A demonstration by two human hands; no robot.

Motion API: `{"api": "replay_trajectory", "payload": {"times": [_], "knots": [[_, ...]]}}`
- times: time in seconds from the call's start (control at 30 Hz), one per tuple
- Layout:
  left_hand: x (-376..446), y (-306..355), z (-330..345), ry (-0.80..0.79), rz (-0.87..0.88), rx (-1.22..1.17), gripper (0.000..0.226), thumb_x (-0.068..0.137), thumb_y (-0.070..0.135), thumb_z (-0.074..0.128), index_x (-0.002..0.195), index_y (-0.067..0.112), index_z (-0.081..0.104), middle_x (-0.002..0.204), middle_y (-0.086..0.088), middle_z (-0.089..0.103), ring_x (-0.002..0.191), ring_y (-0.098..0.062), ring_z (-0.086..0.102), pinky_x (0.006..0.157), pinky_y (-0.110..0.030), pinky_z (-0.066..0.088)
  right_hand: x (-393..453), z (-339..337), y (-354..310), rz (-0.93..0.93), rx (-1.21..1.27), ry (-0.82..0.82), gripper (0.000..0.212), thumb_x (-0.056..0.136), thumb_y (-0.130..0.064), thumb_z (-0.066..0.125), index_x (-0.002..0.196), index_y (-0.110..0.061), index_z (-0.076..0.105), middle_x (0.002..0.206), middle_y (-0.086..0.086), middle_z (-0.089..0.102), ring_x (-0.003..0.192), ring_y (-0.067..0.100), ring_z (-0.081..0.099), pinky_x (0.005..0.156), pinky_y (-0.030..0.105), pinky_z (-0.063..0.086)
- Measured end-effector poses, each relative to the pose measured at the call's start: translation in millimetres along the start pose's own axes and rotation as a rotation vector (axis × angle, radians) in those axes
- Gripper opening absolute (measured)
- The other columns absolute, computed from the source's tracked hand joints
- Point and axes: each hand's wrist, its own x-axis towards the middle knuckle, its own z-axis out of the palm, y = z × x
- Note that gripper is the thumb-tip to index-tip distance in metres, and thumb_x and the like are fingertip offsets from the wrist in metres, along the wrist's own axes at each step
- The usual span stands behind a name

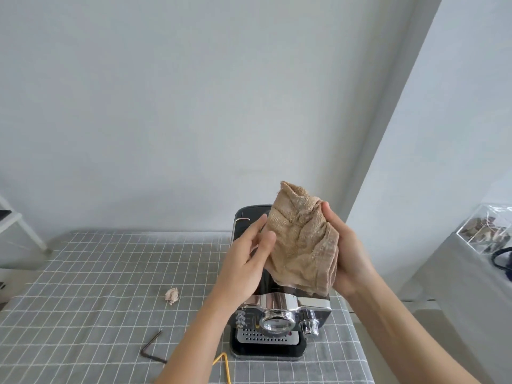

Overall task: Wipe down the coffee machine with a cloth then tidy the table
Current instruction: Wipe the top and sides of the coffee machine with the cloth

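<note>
We look down on a table [97, 273] covered in a grey cloth with a white grid, set against a pale wall [194, 92]. At its right end stands the coffee machine [279, 325], black with a chrome front, its round chrome head and perforated drip grille facing us and its dark top reaching back towards the wall.

Above the machine, lifted clear of it, we hold the cloth [299, 239], a beige, textured towel bunched into loose folds. Our right hand [349, 253] cups it from the right and underneath, fingers wrapped around the lower folds and the thumb pressed against the upper edge. Our left hand [249, 256] is at the cloth's left side, fingers half spread, with the thumb and fingertips touching the fabric; whether it truly grips we cannot tell. The cloth's bottom edge hangs just over the machine's chrome top.

On the far right, on a separate surface, sits a clear plastic box [487, 231].

On the table to the left of the machine lie smaller things, well apart from our hands: a dark hex key [151, 349], a thin yellow stick [225, 367] near the front edge, and a small crumpled scrap of paper [172, 296].
</note>
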Motion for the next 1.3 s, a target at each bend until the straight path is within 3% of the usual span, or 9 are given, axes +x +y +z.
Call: {"api": "replay_trajectory", "payload": {"times": [0.23, 0.37, 0.5, 0.6, 0.73, 0.83, 1.0, 1.13, 1.3], "knots": [[-2.4, 10.8, -2.2, 0.201, 0.045, 0.163, 0.019, 0.088, 0.026, 0.065, 0.102, 0.039, 0.066, 0.096, 0.021, 0.071, 0.095, 0.008, 0.063, 0.091, -0.023, 0.050, 1.8, -20.7, -5.1, -0.198, -0.175, 0.110, 0.039, 0.099, -0.034, 0.047, 0.123, -0.010, 0.066, 0.116, 0.016, 0.072, 0.104, 0.027, 0.071, 0.077, 0.037, 0.060], [1.3, 21.7, -3.6, 0.359, 0.150, 0.421, 0.013, 0.086, 0.031, 0.066, 0.097, 0.035, 0.071, 0.083, 0.019, 0.066, 0.090, -0.001, 0.060, 0.110, -0.056, 0.028, -0.5, -34.9, 1.4, -0.379, -0.637, 0.291, 0.025, 0.102, -0.034, 0.048, 0.120, -0.044, 0.062, 0.112, 0.004, 0.071, 0.096, 0.013, 0.068, 0.084, 0.035, 0.055], [6.2, 38.0, 0.1, 0.352, 0.306, 0.649, 0.012, 0.085, 0.035, 0.065, 0.094, 0.033, 0.073, 0.082, 0.021, 0.061, 0.095, -0.007, 0.055, 0.114, -0.061, 0.005, -0.9, -45.4, 17.3, -0.489, -1.346, 0.129, 0.102, 0.064, -0.086, 0.055, 0.151, -0.051, 0.013, 0.164, -0.010, 0.014, 0.151, 0.011, 0.009, 0.118, 0.040, 0.016], [13.3, 49.1, 1.7, 0.313, 0.414, 0.713, 0.015, 0.085, 0.038, 0.064, 0.094, 0.032, 0.074, 0.082, 0.016, 0.062, 0.097, -0.011, 0.057, 0.112, -0.063, 0.004, 6.2, -37.8, 35.6, -0.527, -1.562, -0.003, 0.122, 0.054, -0.087, 0.061, 0.150, -0.052, -0.007, 0.163, -0.016, -0.014, 0.149, 0.010, -0.022, 0.115, 0.045, -0.010], [21.6, 56.5, -6.6, 0.371, 0.459, 0.728, 0.015, 0.083, 0.037, 0.065, 0.092, 0.030, 0.075, 0.081, 0.017, 0.061, 0.096, -0.012, 0.057, 0.111, -0.062, 0.003, 11.6, -31.8, 39.6, -0.625, -1.311, 0.051, 0.062, 0.079, -0.056, 0.072, 0.135, -0.043, 0.049, 0.128, -0.048, 0.047, 0.143, 0.007, 0.033, 0.112, 0.036, 0.028], [27.1, 48.8, -20.5, 0.399, 0.349, 0.572, 0.009, 0.083, 0.040, 0.066, 0.086, 0.034, 0.073, 0.080, 0.025, 0.061, 0.095, -0.007, 0.057, 0.112, -0.065, 0.008, 9.3, -33.9, 35.8, -0.674, -1.223, 0.017, 0.006, 0.087, -0.038, 0.071, 0.085, -0.037, 0.065, 0.069, -0.029, 0.060, 0.067, -0.002, 0.056, 0.063, 0.017, 0.041], [29.8, 21.1, -27.7, 0.320, 0.105, 0.147, 0.006, 0.084, 0.028, 0.069, 0.080, 0.030, 0.073, 0.078, 0.016, 0.072, 0.081, 0.000, 0.065, 0.084, -0.030, 0.049, 6.8, -27.9, 27.5, -0.622, -0.807, -0.009, 0.022, 0.079, -0.038, 0.076, 0.095, -0.024, 0.074, 0.124, -0.013, 0.067, 0.109, 0.010, 0.067, 0.083, 0.033, 0.057], [24.4, -1.6, -18.8, 0.250, -0.043, 0.216, 0.012, 0.084, 0.039, 0.067, 0.090, 0.029, 0.071, 0.084, 0.017, 0.072, 0.083, 0.006, 0.063, 0.079, -0.022, 0.047, 13.2, -19.3, 21.8, -0.590, -0.600, 0.031, 0.012, 0.080, -0.031, 0.072, 0.090, -0.025, 0.070, 0.112, -0.010, 0.073, 0.099, 0.013, 0.070, 0.078, 0.031, 0.057], [17.9, -23.1, -26.8, 0.451, -0.114, 0.384, 0.023, 0.091, 0.036, 0.059, 0.111, 0.026, 0.062, 0.115, 0.006, 0.058, 0.114, -0.013, 0.054, 0.105, -0.048, 0.038, 29.0, -14.4, 20.2, -0.816, -1.332, 0.326, 0.029, 0.079, -0.026, 0.067, 0.087, -0.023, 0.039, 0.075, -0.011, 0.066, 0.058, 0.008, 0.058, 0.051, 0.013, 0.041]]}}
